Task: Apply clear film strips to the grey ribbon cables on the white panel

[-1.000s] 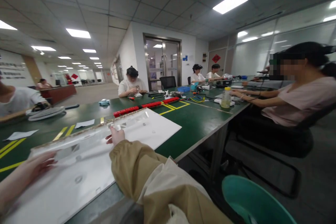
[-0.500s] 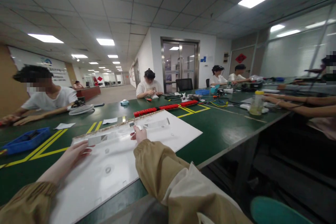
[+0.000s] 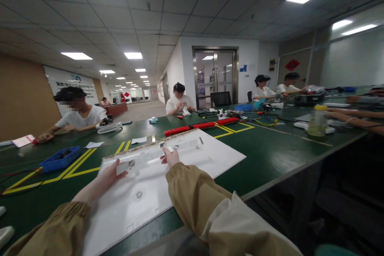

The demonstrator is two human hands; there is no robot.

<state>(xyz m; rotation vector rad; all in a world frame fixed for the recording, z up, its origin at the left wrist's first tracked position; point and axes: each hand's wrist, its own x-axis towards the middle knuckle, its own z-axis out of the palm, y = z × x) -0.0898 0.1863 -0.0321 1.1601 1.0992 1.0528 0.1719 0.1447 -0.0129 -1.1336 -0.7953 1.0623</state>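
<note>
While your left hand [image 3: 111,173] pinches strip [image 3: 187,145] end and right hand [image 3: 171,156] presses its middle, grip there unclear, strip lies on panel [image 3: 216,156] under both hands. Risk, likely: uneven pull bows or cracks it.

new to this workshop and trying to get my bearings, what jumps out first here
The big white panel lying on the green table right in front draws the eye, with the left hand and right hand both on a clear plastic strip along its far edge. Just beyond it runs a row of red power strips, and a blue tray sits to the left.
</note>
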